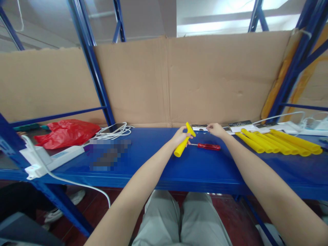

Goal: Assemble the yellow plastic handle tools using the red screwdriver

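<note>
My left hand (180, 136) is closed around a yellow tube-like handle (181, 147) with a wider yellow head, held tilted above the blue shelf (153, 164). A screwdriver with a clear red handle (208, 147) lies just right of it, its shaft pointing at my left hand. At the back of the shelf, my right hand (215, 130) has its fingers pinched together near small cards; what they hold, if anything, is too small to make out. Several yellow tubes (279, 143) lie side by side to the right of my right hand.
On the left are a red plastic bag (69, 133), a white power strip (66, 156) and a coiled white cable (115, 131). Cardboard (205, 78) stands behind the shelf, between blue posts. More white cables and a white strip (290, 127) lie at the right back.
</note>
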`<state>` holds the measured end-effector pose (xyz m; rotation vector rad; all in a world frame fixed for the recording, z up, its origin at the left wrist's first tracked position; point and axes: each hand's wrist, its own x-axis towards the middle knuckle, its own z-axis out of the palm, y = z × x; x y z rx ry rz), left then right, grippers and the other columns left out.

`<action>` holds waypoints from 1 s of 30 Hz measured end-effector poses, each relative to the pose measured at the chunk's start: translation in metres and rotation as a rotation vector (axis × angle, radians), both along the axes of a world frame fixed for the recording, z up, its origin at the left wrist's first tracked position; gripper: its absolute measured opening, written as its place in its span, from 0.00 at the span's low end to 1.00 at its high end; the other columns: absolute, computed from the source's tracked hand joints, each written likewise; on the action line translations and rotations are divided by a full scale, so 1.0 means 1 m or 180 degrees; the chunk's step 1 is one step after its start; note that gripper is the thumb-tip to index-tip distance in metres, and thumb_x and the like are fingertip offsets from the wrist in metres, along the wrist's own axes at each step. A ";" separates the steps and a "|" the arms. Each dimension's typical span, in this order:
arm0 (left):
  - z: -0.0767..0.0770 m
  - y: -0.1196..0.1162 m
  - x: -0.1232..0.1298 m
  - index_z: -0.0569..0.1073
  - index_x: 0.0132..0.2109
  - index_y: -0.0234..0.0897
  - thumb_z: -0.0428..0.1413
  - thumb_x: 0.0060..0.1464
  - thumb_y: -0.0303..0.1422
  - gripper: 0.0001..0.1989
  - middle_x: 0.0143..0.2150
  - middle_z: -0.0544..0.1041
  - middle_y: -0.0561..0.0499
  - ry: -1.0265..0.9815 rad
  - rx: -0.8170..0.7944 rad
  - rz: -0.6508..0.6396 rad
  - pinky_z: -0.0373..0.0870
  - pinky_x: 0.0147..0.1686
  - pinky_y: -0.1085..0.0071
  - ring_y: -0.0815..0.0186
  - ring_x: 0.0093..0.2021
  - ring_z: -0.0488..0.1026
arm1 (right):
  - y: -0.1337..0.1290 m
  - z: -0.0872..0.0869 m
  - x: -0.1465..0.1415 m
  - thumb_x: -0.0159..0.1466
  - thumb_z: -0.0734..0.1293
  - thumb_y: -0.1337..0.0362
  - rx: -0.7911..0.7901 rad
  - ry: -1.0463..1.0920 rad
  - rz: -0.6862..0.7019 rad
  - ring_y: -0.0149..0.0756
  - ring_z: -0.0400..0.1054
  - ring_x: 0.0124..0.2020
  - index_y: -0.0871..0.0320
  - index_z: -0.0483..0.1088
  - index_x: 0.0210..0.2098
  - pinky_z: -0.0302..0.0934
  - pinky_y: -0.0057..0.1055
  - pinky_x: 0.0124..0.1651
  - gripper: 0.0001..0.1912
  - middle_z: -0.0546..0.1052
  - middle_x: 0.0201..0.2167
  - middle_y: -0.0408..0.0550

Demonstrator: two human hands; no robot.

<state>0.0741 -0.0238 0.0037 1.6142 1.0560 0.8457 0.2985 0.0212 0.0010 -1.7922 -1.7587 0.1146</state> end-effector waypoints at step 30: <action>0.016 0.029 0.025 0.67 0.54 0.19 0.41 0.60 0.23 0.19 0.26 0.75 0.45 -0.1286 -0.1100 -0.0422 0.66 0.22 0.79 0.73 0.20 0.67 | -0.018 0.015 -0.028 0.58 0.61 0.73 -0.0111 0.1060 0.0082 0.26 0.63 0.20 0.66 0.76 0.32 0.56 0.21 0.23 0.10 0.76 0.24 0.49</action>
